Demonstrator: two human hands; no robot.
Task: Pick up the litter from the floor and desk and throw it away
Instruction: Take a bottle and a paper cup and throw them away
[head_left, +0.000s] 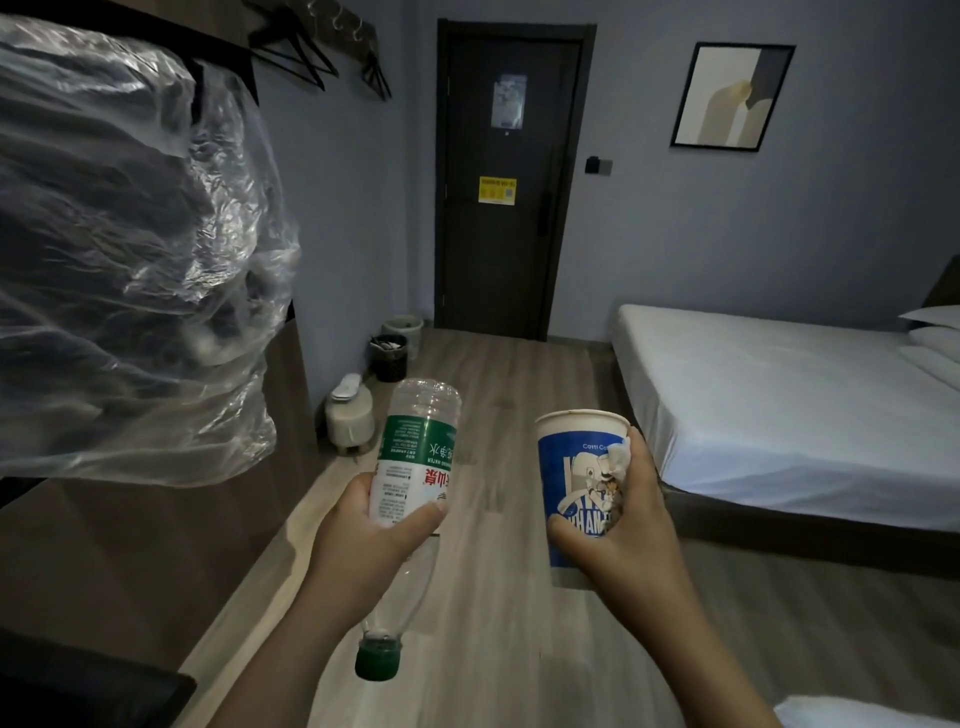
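Ahead of both hands, well apart from them and up-left along the wall, sit two bins: a dark bin (389, 357) with stuff already in it and a pale bin (404, 329) just behind it, near the door (511, 182). Left hand (363, 540) is clamped around the middle of a clear plastic bottle (410, 478), empty by the look of it. Bottle is upside down and tilted: green cap (378, 660) low, toward the person, base pointing up and away toward the bins. Its long axis runs roughly along the line to the dark bin. Right hand (618, 525) is wrapped around a blue and white paper cup (574, 467), upright, open rim on top; a bit of crumpled wrapper or tissue seems pinched against the cup under the fingers, can't say exactly what.

Both items are in hand, so likely step is carrying to the bins. Left hand is on the bin side and nearer, so bottle probably drops first. Wood floor (519, 597) between hands and bins looks free of litter. Bed (779, 395) lies to the right of the right hand, plastic-wrapped bundle (130, 249) left of the left hand.
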